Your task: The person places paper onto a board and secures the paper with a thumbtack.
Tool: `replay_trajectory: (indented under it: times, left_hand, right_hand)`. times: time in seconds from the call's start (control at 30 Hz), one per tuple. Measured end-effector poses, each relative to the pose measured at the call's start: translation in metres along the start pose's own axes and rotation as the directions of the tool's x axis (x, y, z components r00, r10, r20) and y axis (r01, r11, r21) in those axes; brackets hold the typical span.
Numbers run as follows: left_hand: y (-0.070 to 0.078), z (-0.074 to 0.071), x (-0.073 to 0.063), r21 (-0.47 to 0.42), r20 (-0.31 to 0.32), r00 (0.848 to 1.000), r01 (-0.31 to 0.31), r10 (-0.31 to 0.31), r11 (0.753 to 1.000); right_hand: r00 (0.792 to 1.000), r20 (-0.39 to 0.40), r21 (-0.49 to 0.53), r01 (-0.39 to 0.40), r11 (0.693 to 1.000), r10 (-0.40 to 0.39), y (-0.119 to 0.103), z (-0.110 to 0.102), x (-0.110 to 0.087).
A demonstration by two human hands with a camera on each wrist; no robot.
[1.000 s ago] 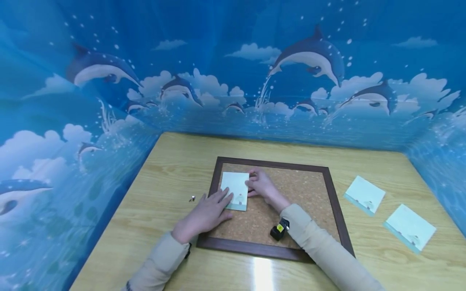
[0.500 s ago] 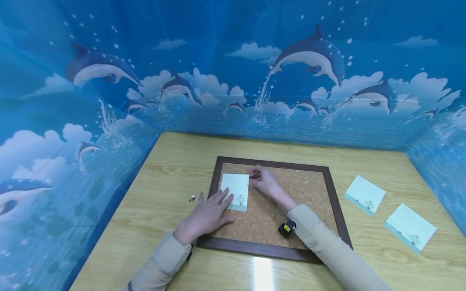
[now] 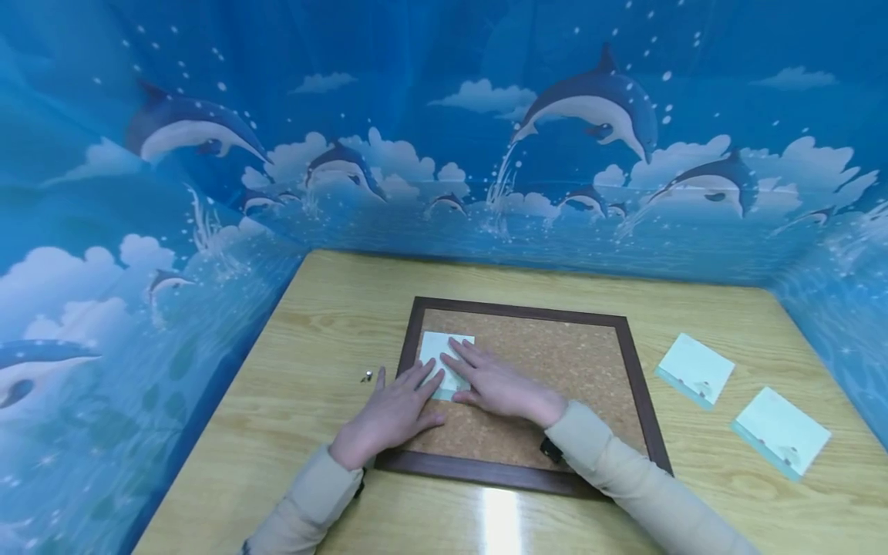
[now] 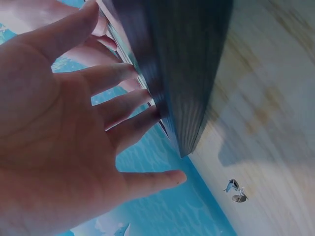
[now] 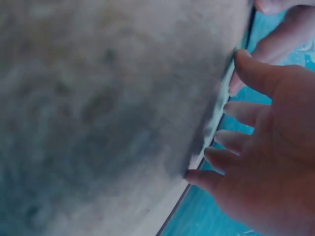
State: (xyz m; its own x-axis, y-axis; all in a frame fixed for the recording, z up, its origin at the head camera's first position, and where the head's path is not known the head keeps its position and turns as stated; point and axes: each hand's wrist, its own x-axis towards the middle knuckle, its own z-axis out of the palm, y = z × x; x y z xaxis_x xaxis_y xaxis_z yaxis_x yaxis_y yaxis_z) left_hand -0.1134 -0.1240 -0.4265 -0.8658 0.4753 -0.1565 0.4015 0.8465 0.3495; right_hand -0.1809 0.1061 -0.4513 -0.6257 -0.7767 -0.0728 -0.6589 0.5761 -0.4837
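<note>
A pale green paper sheet (image 3: 433,344) lies on the left part of a cork board (image 3: 555,370) with a dark brown frame. My left hand (image 3: 391,412) rests its spread fingers on the sheet's lower left. From the right side, my right hand (image 3: 499,385) lies over the sheet with fingers extended, covering much of it. In the left wrist view my left palm (image 4: 64,132) reaches over the dark frame edge (image 4: 182,73). The right wrist view shows the fingertips of my right hand (image 5: 266,152) touching the sheet.
Two more pale green sheets, one nearer the board (image 3: 695,371) and one farther right (image 3: 782,433), lie on the wooden table (image 3: 333,308). Small shiny metal pieces (image 3: 366,377) sit left of the board. Blue dolphin-print curtains (image 3: 444,139) stand behind and beside the table.
My right hand has left the sheet's upper right edge, where its fingers were bent, and now lies flat across the sheet. My left hand has stayed nearly still.
</note>
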Motion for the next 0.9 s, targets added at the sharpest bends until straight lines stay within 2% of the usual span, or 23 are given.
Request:
replay_trajectory:
  times: [0.13, 0.33, 0.73, 0.83, 0.9]
  left_hand:
    - [0.000, 0.000, -0.003, -0.006, 0.007, 1.000, -0.001, 0.001, 1.000]
    - [-0.001, 0.001, -0.006, -0.007, 0.011, 1.000, 0.001, -0.001, 1.000]
    - [0.001, 0.002, -0.005, 0.009, 0.006, 1.000, 0.006, -0.006, 1.000]
    - [-0.004, 0.000, -0.002, -0.033, -0.045, 0.999, -0.012, 0.010, 0.999]
    - [-0.010, -0.005, 0.000, -0.076, -0.130, 0.991, -0.018, 0.008, 0.997]
  right_hand:
    - [0.997, 0.061, -0.034, -0.052, 0.998, 0.054, -0.015, -0.009, -0.002]
    - [0.992, 0.093, -0.075, -0.083, 0.994, 0.090, -0.024, -0.009, 0.000]
    - [0.998, 0.057, -0.037, -0.031, 0.999, 0.033, -0.023, -0.011, -0.002]
    - [0.998, 0.057, -0.041, -0.031, 0.999, 0.033, -0.022, -0.011, -0.002]
    - [0.998, 0.059, -0.047, -0.036, 0.998, 0.038, -0.021, -0.010, -0.002]
